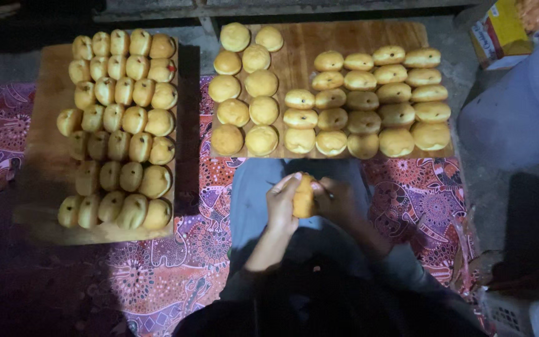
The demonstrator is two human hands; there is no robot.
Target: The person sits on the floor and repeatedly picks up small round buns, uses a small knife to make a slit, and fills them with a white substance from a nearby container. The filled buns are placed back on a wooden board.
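Observation:
Both hands hold one golden bun (304, 196) over my lap. My left hand (281, 205) grips its left side with fingers curled over the top. My right hand (337, 198) presses against its right side. Just beyond my hands lies a wooden board (319, 43) carrying round flat buns (244, 100) on its left part and rows of split buns (375, 100) on its right part. Whether a tool is in my right hand I cannot tell.
A second wooden board (48, 156) at the left bears several rows of split buns (123, 118) standing close together. A patterned red cloth (176, 268) covers the floor. A grey tub (519, 118) and a yellow carton (500, 31) stand at the right.

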